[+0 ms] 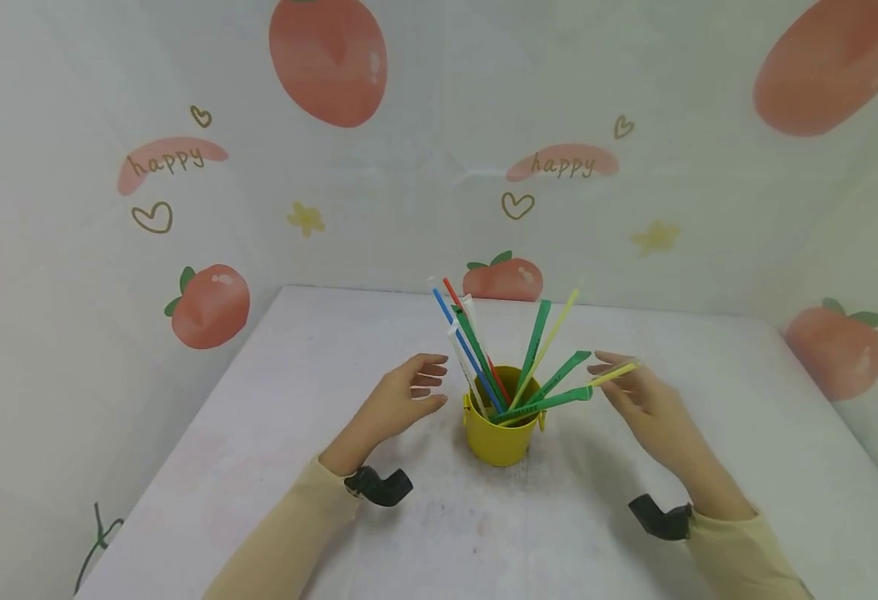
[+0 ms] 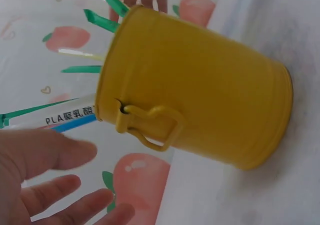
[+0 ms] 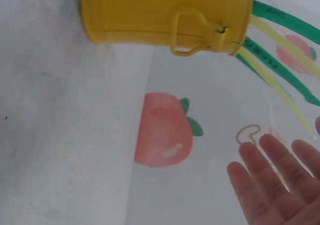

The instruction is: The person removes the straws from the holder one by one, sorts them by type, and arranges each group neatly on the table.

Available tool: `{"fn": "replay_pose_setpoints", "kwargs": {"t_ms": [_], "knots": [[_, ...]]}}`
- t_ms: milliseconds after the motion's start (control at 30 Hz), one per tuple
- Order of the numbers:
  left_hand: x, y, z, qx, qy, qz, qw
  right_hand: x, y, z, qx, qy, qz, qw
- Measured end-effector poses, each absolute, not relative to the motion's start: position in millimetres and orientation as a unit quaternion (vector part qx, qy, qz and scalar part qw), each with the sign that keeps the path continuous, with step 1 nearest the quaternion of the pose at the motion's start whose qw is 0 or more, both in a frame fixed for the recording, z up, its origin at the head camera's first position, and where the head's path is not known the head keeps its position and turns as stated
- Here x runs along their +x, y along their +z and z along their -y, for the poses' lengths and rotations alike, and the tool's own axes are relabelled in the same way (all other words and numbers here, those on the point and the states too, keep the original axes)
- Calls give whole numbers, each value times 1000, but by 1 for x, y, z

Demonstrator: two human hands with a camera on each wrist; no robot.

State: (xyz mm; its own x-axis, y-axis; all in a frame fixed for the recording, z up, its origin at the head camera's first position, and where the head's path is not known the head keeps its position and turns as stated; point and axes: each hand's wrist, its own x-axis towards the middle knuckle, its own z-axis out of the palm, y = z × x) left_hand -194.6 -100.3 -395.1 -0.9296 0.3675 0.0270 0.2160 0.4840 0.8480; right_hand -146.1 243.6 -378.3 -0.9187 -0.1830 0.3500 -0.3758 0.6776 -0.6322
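Note:
A small yellow bucket [image 1: 497, 443] with side handles stands upright on the table. Out of it lean several straws: green-wrapped ones [image 1: 535, 342], yellow ones [image 1: 556, 327], a blue one [image 1: 446, 306], a red one [image 1: 451, 291] and white-wrapped ones [image 1: 472, 317]. My left hand [image 1: 400, 402] is just left of the bucket, apart from it, fingers loosely extended and holding nothing. On the other side is my right hand [image 1: 651, 410], fingers spread. One low yellow straw [image 1: 616, 373] passes in front of its fingers in the head view; whether they touch cannot be told. The right wrist view shows the right palm [image 3: 285, 195] holding nothing.
The white table [image 1: 409, 550] meets a white backdrop [image 1: 379, 183] printed with tomatoes, hearts and the word happy. A black wrist camera [image 1: 379, 486] sits on the left wrist, another black camera [image 1: 660, 517] on the right. A green cord [image 1: 99, 537] hangs at the lower left.

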Motion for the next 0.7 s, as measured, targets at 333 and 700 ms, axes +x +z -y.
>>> {"fn": "replay_pose_setpoints", "kwargs": {"t_ms": [333, 700], "knots": [[-192, -399, 100, 224, 581, -765, 166, -140, -377, -247, 269, 533, 792, 125], [-190, -403, 92, 228, 601, -742, 192, -138, -378, -245, 312, 615, 717, 102]]}}
